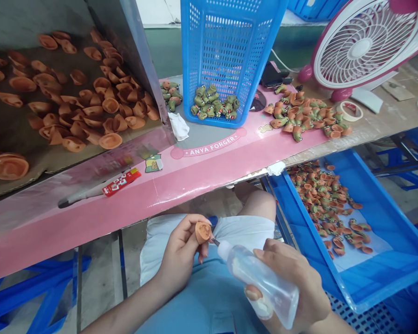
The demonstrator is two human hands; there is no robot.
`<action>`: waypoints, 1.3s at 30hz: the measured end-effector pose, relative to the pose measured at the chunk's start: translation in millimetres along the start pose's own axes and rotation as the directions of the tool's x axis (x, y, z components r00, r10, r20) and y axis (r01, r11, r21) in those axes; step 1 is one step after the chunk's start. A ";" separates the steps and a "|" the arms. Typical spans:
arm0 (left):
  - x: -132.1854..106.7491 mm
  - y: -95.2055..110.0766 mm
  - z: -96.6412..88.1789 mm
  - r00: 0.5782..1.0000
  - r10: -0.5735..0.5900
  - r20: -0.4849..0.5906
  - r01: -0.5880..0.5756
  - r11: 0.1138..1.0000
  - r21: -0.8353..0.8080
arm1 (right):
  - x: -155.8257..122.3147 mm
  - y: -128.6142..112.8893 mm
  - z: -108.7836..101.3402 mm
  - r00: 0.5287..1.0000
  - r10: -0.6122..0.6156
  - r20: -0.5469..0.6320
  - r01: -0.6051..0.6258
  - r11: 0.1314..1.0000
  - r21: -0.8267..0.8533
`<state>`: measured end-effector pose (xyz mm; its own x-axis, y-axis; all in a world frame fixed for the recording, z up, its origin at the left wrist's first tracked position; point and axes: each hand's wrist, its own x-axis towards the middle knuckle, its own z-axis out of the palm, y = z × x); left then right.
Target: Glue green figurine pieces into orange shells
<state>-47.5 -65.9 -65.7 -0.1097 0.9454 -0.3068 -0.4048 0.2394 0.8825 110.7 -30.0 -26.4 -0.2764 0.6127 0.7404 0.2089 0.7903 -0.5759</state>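
My left hand (181, 250) pinches a small orange-brown, cup-shaped piece (203, 232) above my lap, its hollow side facing up. In my right hand (292, 273) is a translucent squeeze bottle (264, 278) with a white cap and a thin nozzle. The bottle lies tilted, and its nozzle tip is at the right edge of the cup-shaped piece; whether they touch I cannot tell. Some white matter shows inside the bottle. Many similar orange pieces (90, 111) lie in an open cardboard box (7, 185) at the left of the table.
A blue basket (230, 41) with small green figure parts (214, 103) stands on the pink mat (181, 181). Joined green-and-orange figures (306, 113) lie in a pile by a fan (360, 48) and a tape roll (350, 111). More figures fill part of a blue tray (397, 241) at lower right.
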 end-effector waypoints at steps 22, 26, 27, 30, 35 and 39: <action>2.3 -1.1 -1.6 0.996 0.012 0.083 -0.002 0.993 -0.114 | 3.3 0.4 9.5 0.994 0.014 -0.106 -0.010 0.999 0.039; 2.1 0.9 -0.1 0.998 -0.009 0.058 0.017 0.990 -0.138 | 1.8 -1.0 9.2 0.992 0.049 -0.117 -0.046 0.998 0.030; 2.5 1.9 0.3 0.999 -0.011 0.052 0.019 0.988 -0.152 | 1.3 -1.0 8.6 0.991 0.052 -0.122 -0.048 0.998 0.036; 6.2 5.6 -0.4 1.000 -0.030 0.008 0.031 0.980 -0.194 | -2.1 1.9 5.5 0.979 0.134 -0.157 -0.124 0.990 0.070; 19.1 15.8 -11.0 0.993 -0.058 -0.106 0.030 0.968 -0.249 | -1.2 31.2 6.4 0.851 0.525 -0.005 -0.495 0.806 0.324; 24.2 28.2 -20.9 0.980 -0.024 -0.195 -0.025 0.969 -0.244 | 30.3 62.7 25.8 0.840 0.535 0.095 -0.526 0.757 0.389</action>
<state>-80.5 -40.9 -55.8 -0.2752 0.8782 -0.3913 -0.6114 0.1542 0.7762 91.2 38.1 -49.0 -0.2093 0.9367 0.2807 -0.0611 0.2739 -0.9598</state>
